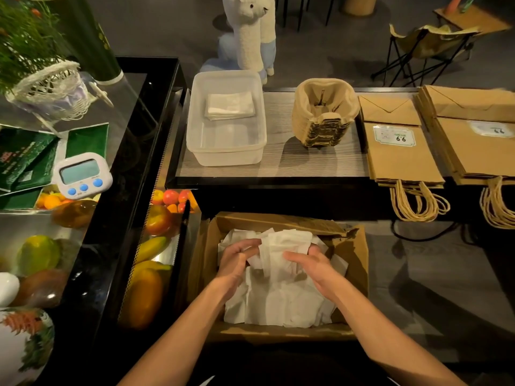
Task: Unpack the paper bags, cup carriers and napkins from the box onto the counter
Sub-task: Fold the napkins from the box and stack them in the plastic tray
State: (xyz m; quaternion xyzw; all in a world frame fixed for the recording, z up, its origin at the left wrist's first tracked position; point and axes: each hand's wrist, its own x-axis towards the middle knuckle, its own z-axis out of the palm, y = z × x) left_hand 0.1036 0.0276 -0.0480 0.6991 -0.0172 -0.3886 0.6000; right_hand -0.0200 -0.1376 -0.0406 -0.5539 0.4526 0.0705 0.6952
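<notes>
Open brown cardboard box [359, 254] lies nearest the person, filled with loose white paper napkins [278, 302]. Left hand [237, 257] and right hand [312, 263] are inside it, the fingers of both curled round a bunch of those napkins held between them. On the grey table [292, 162] beyond:
- clear plastic tub [225, 157] holding a folded napkin stack [230, 105]
- stacked pulp cup carriers [324, 112]
- two piles of brown paper bags [401, 157] at the right

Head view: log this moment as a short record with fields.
box: open, loose napkins inside
left grip: curled on napkins in box
right grip: pinching the same bunch
tub: on counter, holds a folded napkin stack
cup carriers: stacked on counter
paper bags: two flat piles, right of carriers
</notes>
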